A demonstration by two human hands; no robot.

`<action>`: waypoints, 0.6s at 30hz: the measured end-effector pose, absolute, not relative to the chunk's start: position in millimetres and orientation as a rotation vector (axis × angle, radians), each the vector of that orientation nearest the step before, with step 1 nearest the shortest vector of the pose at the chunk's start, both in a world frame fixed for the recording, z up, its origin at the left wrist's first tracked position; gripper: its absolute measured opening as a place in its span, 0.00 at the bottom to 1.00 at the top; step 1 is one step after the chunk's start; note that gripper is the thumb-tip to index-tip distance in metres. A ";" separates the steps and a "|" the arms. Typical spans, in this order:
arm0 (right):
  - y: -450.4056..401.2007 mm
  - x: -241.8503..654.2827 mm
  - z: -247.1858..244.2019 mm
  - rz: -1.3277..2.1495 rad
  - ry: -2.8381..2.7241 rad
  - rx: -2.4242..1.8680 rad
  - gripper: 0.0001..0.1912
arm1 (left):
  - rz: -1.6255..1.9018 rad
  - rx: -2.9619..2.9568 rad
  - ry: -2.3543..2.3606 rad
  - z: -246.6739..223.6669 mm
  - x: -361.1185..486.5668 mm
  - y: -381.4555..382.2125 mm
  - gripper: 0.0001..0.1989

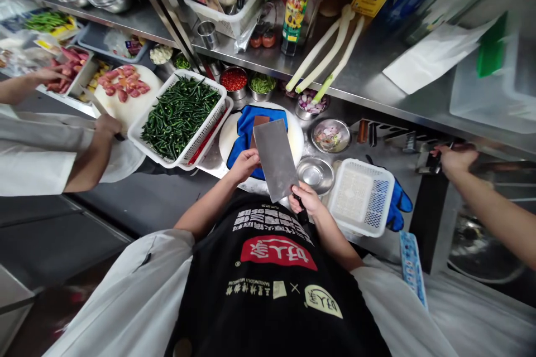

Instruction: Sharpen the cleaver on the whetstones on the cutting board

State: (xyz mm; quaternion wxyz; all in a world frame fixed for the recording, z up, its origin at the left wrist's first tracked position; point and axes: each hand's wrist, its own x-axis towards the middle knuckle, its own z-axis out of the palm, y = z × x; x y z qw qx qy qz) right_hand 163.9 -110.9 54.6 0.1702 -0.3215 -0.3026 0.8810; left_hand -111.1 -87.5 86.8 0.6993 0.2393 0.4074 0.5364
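A wide metal cleaver (275,159) is held flat over a round white cutting board (295,133). My right hand (306,201) is closed round its black handle. My left hand (247,164) is at the blade's left edge, its fingers pressed together; what they hold, if anything, is hidden. Beneath the blade a blue cloth (247,122) lies on the board, with a brown block (262,121) on it, partly covered by the cleaver.
Green chillies fill a white basket (218,95) at left. Metal bowls (330,135) and a white basket (360,195) stand at right. A shelf (368,81) overhangs the back. One person's hands (109,124) work at far left; another's hand (456,157) reaches in at right.
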 end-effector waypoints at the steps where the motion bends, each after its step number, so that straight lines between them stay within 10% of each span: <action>1: -110.9 166.3 55.1 2.517 -0.866 -0.902 0.30 | 1.204 0.550 0.917 88.2 -109.6 -87.7 0.31; 18: -108.1 197.1 56.1 2.580 -0.959 -0.821 0.28 | 1.242 0.655 1.001 93.4 -89.6 -110.3 0.33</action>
